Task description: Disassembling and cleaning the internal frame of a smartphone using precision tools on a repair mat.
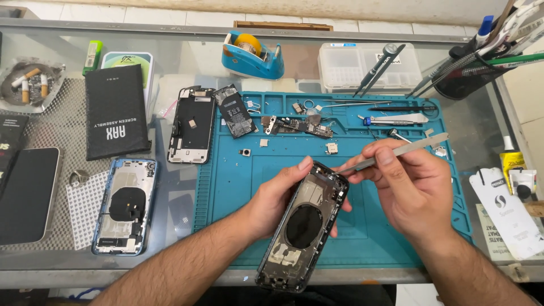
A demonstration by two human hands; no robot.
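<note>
My left hand (279,199) grips an opened dark phone housing (302,229) by its upper left edge, holding it tilted above the blue repair mat (238,170). Inside the housing I see a round black coil and bare metal plates. My right hand (409,190) pinches metal tweezers (396,153), whose tips reach the housing's top right corner. On the mat behind lie a logic board (297,126), a black battery (234,111) and small loose parts.
A black phone frame (191,124) lies at the mat's left edge, a blue phone housing (126,205) further left. A tape dispenser (253,55), a parts box (368,67), a tool cup (470,79) and an ashtray (29,84) stand at the back.
</note>
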